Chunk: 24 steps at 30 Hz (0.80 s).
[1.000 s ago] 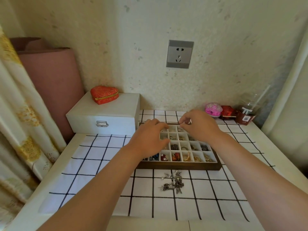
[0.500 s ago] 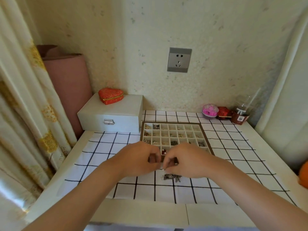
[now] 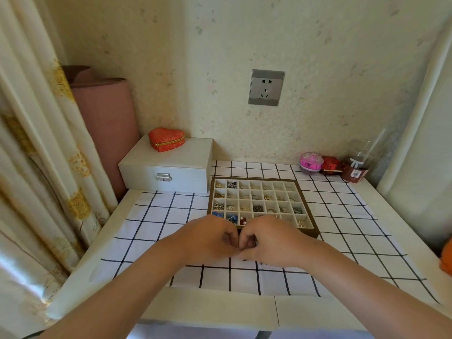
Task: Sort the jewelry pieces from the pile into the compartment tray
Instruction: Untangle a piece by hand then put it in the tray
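The brown compartment tray (image 3: 254, 178) lies on the checked cloth (image 3: 156, 228), and many of its small cells hold jewelry. Just in front of its near edge, my left hand (image 3: 208, 241) and my right hand (image 3: 271, 241) meet fingertip to fingertip, both curled and pinching one small jewelry piece that the fingers hide. The pile of jewelry (image 3: 244, 260) lies under my hands; only a few dark bits show below the fingers.
A white drawer box (image 3: 168, 167) with a red heart-shaped case (image 3: 166, 139) on top stands left of the tray. A pink round pot (image 3: 311, 162), a small red box (image 3: 330, 165) and a plastic cup (image 3: 355, 165) line the back right. Curtains hang left.
My hands pulled back from the tray's far cells to the pile in front of it and closed together there. The view rose and tilted back.
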{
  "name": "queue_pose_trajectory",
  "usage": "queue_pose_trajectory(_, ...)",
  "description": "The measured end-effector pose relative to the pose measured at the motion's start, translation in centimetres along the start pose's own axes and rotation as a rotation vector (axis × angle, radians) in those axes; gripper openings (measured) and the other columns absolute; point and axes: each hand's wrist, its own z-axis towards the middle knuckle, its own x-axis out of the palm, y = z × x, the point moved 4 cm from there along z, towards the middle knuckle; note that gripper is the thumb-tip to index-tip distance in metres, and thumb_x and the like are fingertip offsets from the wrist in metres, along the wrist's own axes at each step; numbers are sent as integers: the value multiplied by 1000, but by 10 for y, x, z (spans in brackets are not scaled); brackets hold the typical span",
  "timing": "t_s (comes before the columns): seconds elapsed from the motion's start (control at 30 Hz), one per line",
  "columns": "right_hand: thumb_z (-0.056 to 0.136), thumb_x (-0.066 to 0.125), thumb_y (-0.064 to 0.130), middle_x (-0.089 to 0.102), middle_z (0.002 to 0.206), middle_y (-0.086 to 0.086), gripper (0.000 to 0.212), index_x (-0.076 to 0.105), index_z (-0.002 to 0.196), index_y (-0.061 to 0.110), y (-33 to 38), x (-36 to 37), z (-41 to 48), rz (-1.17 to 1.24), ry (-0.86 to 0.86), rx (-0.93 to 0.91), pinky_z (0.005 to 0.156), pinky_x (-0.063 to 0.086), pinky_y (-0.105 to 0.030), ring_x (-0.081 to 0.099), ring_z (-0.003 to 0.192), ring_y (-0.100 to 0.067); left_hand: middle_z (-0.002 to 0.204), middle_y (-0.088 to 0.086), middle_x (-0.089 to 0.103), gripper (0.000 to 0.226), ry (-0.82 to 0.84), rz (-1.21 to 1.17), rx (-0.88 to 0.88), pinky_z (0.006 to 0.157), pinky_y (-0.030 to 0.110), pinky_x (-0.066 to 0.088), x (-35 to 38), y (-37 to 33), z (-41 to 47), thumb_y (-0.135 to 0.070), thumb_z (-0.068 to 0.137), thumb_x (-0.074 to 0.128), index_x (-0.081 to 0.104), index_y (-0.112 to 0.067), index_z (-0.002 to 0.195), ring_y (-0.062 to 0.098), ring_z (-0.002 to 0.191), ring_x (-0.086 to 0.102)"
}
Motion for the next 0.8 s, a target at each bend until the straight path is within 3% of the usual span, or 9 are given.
queue_pose_trajectory(0.1,82,81,30,67,80,17,8,74,86,31,-7,-13,3,209,-90,77,68,47,-14,61,73,5,89,-17,64,4,-127,-200,-4,71,15,43,-10,1,3,-35,89,69,68,-33,92,-6,78,57)
queue_pose_trajectory(0.2,84,79,19,69,80,12,10,76,92,24,-12,-30,8,438,-209,106,57,44,-13,60,59,9,92,-12,68,8,-249,-428,-10,62,9,42,-21,-3,8,-26,91,69,67,-30,97,-5,69,61)
queue_pose_trajectory(0.4,88,76,15,74,81,4,13,78,100,20,-18,-56,21,653,-427,141,47,44,-17,53,42,-2,97,-2,73,18,-455,-844,-124,56,20,52,-33,-10,25,-24,90,71,69,-25,107,12,72,72)
queue_pose_trajectory(0.47,88,75,14,75,80,7,15,79,99,23,-21,-63,27,685,-463,141,55,47,-18,57,48,1,95,-1,74,19,-505,-938,-165,56,18,52,-38,-11,31,-24,89,71,71,-22,108,12,69,70)
queue_pose_trajectory(0.6,86,77,15,77,88,14,15,80,95,26,-28,-79,40,684,-523,101,77,46,-14,67,78,10,94,-1,75,17,-510,-1030,-209,54,18,50,-48,-12,48,-27,88,73,74,-21,105,8,66,67)
queue_pose_trajectory(0.7,87,77,16,76,90,9,13,78,97,24,-37,-90,50,627,-554,107,66,46,-13,63,62,9,96,-2,75,19,-455,-1066,-231,55,20,50,-53,-13,64,-32,88,74,74,-21,104,7,65,65)
queue_pose_trajectory(0.8,86,77,14,76,87,2,17,71,101,21,-48,-101,57,664,-571,102,49,47,-19,53,42,-4,98,-2,75,21,-447,-1048,-224,54,20,48,-61,-13,82,-35,87,74,73,-20,102,6,63,64)
